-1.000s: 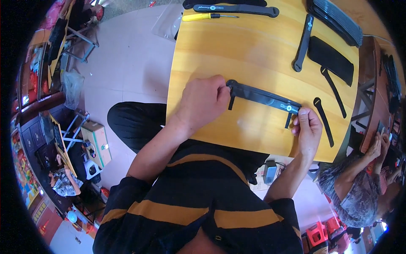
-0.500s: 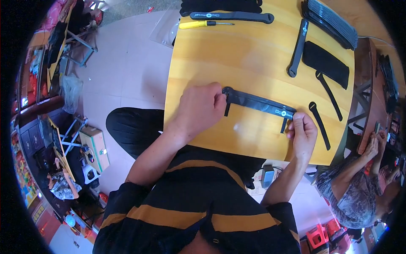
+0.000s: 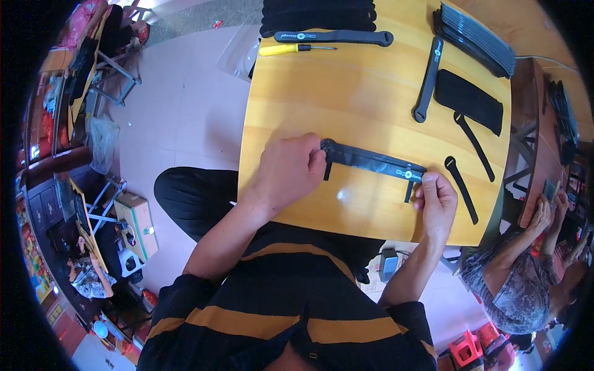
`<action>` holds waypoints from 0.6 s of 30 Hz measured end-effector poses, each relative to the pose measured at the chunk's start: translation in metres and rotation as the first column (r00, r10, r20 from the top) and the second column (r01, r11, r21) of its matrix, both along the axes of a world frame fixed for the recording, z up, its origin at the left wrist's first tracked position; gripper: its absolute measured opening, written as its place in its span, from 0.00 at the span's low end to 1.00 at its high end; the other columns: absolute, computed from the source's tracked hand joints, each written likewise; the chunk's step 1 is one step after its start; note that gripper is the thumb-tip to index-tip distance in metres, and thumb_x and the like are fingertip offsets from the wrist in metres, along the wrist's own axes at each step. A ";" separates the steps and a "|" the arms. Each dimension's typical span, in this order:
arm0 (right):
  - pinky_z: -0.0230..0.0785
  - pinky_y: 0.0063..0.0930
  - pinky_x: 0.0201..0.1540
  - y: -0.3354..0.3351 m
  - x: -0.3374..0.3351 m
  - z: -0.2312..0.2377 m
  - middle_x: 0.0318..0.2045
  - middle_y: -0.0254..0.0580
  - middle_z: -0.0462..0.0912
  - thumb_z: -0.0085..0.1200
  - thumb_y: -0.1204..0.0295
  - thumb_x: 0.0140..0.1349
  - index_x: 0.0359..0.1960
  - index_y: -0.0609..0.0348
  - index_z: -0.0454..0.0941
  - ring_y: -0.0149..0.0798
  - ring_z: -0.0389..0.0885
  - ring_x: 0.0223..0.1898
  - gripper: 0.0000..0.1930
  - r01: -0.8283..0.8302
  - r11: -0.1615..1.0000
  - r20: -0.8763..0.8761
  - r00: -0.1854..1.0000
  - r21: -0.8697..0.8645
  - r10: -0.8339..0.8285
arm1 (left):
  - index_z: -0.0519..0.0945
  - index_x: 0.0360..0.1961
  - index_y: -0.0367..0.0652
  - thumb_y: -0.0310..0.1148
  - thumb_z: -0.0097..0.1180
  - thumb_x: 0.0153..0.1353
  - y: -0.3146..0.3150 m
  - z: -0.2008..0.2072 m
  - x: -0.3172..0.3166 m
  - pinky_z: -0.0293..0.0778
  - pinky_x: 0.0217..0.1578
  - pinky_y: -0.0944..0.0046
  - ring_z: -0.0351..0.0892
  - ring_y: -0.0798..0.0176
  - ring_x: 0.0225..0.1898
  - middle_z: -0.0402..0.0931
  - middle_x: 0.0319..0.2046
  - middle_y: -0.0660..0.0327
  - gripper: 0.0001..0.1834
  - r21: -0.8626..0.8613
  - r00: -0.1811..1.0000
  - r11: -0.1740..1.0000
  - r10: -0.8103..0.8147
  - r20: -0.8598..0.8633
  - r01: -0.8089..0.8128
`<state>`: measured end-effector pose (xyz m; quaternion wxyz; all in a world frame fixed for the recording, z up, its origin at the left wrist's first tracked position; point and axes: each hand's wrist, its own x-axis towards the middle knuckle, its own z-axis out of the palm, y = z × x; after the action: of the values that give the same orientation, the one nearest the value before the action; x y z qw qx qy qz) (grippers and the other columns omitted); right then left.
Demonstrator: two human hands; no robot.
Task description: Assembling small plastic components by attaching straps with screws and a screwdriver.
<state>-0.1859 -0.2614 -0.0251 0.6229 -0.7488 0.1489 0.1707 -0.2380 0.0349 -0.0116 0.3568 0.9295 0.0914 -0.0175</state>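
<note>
A wide black hook-and-loop strap (image 3: pixel 375 162) stretches between my two hands above the near part of the table. Its round-ended left tip is pinched in my left hand (image 3: pixel 289 170), whose fingers are curled and partly hidden behind the knuckles. My right hand (image 3: pixel 438 201) grips the opposite end between thumb and fingers, beside a pale printed mark. Two narrow black strips hang below the strap, one near each hand. Right of my right hand lies a thin black strap (image 3: pixel 462 191) with a slotted head, and a similar thin strap (image 3: pixel 475 147) rests beyond it.
On the wooden table (image 3: pixel 334 93) are a yellow-handled screwdriver (image 3: pixel 284 49), a long black strap (image 3: pixel 334 38), another strap (image 3: pixel 427 80), a black stack (image 3: pixel 469 101) and a pile of packaged straps (image 3: pixel 476 38). At the right, a person (image 3: pixel 513 272) works at another table.
The view has shifted slightly, so the table and its things sit a little lower and further left. Both hands keep their hold on the strap, which stays stretched between them.
</note>
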 end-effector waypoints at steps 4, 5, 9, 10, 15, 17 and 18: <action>0.63 0.15 0.21 0.001 0.000 0.000 0.22 0.29 0.77 0.56 0.67 0.76 0.37 0.61 0.82 0.22 0.71 0.19 0.10 0.002 1.000 -0.003 1.000 0.001 -0.002 | 0.77 0.28 0.41 0.32 0.60 0.62 0.000 0.002 0.000 0.72 0.25 0.45 0.79 0.40 0.23 0.76 0.19 0.49 0.08 0.007 1.000 1.000 -0.005 -0.007 0.005; 0.63 0.15 0.21 0.001 0.000 -0.001 0.22 0.29 0.77 0.56 0.67 0.76 0.37 0.61 0.82 0.22 0.71 0.19 0.10 0.003 1.000 -0.002 1.000 0.002 -0.003 | 0.77 0.28 0.41 0.32 0.60 0.62 0.000 0.002 0.000 0.72 0.25 0.45 0.79 0.40 0.23 0.76 0.19 0.49 0.08 0.007 1.000 1.000 -0.006 -0.005 0.006; 0.63 0.15 0.21 0.000 0.000 -0.003 0.22 0.29 0.76 0.56 0.68 0.75 0.37 0.61 0.82 0.22 0.72 0.19 0.10 0.000 1.000 0.027 1.000 0.009 0.000 | 0.77 0.28 0.41 0.33 0.60 0.62 -0.001 0.002 0.001 0.73 0.27 0.45 0.79 0.40 0.24 0.77 0.20 0.49 0.09 0.018 1.000 1.000 -0.020 -0.024 0.021; 0.63 0.15 0.21 -0.001 -0.001 -0.004 0.22 0.29 0.76 0.56 0.68 0.75 0.37 0.61 0.82 0.22 0.72 0.19 0.10 -0.006 1.000 0.032 0.999 0.013 0.005 | 0.77 0.28 0.41 0.33 0.59 0.62 0.000 0.002 0.002 0.73 0.27 0.45 0.79 0.40 0.25 0.77 0.20 0.49 0.09 0.032 0.999 0.999 -0.035 -0.029 0.036; 0.62 0.16 0.21 0.002 0.001 -0.005 0.21 0.29 0.76 0.56 0.67 0.76 0.36 0.60 0.82 0.22 0.71 0.19 0.11 -0.003 1.000 0.038 0.999 -0.004 0.003 | 0.79 0.28 0.41 0.33 0.57 0.62 0.002 0.003 0.009 0.76 0.31 0.43 0.81 0.39 0.28 0.80 0.23 0.48 0.09 0.101 0.994 0.990 -0.090 -0.057 0.095; 0.65 0.17 0.21 0.004 0.003 -0.001 0.21 0.30 0.77 0.55 0.67 0.76 0.33 0.61 0.81 0.22 0.73 0.19 0.13 -0.021 0.999 0.048 0.999 -0.030 0.022 | 0.81 0.27 0.40 0.34 0.55 0.61 0.004 0.006 0.012 0.78 0.33 0.41 0.83 0.38 0.30 0.81 0.24 0.47 0.10 0.124 0.991 0.986 -0.100 -0.084 0.110; 0.65 0.17 0.21 0.005 0.003 0.001 0.21 0.30 0.77 0.55 0.67 0.76 0.33 0.61 0.81 0.22 0.73 0.19 0.13 -0.021 0.999 0.057 0.998 -0.033 0.023 | 0.81 0.27 0.40 0.35 0.55 0.61 0.005 0.007 0.013 0.78 0.34 0.41 0.83 0.39 0.31 0.81 0.25 0.47 0.10 0.147 0.986 0.980 -0.114 -0.118 0.131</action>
<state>-0.1828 -0.2566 -0.0246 0.6128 -0.7650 0.1257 0.1535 -0.2250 0.0399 -0.0050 0.2767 0.9558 0.0544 -0.0833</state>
